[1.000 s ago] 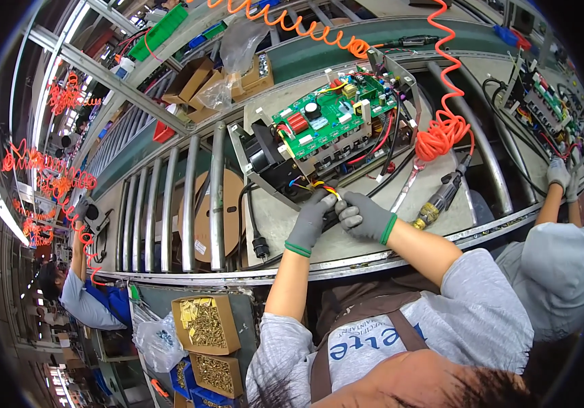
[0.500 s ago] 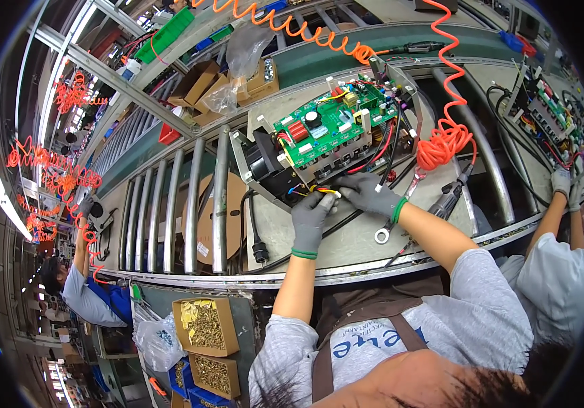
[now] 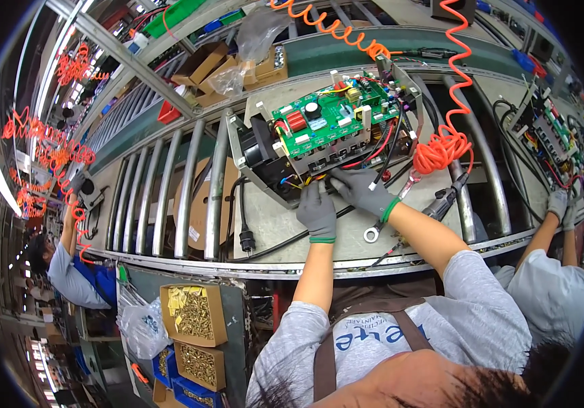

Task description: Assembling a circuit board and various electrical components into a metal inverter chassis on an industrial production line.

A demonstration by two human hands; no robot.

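Observation:
An open metal chassis with a black fan housing (image 3: 256,151) stands on the work board, topped by a green circuit board (image 3: 319,122). Thin yellow and red wires (image 3: 316,178) come out at its near side. My gloved left hand (image 3: 317,209) pinches these wires from below, fingertips partly hidden. Beside it, my gloved right hand (image 3: 368,193) has its fingers bent in at the chassis's lower edge; what they hold is hidden. A black cable with a white end (image 3: 373,185) hangs over the right glove.
Steel rollers (image 3: 184,190) lie left of the board. A power plug (image 3: 246,239), a ring spanner (image 3: 372,234) and an air screwdriver (image 3: 441,204) lie nearby, under an orange coiled hose (image 3: 434,155). Boxes of brass screws (image 3: 193,313) stand lower left. A co-worker's gloved hand (image 3: 558,202) works at right.
Both hands have moved in closer to the chassis, and the wires' white connector no longer shows between them. The whole view has shifted slightly.

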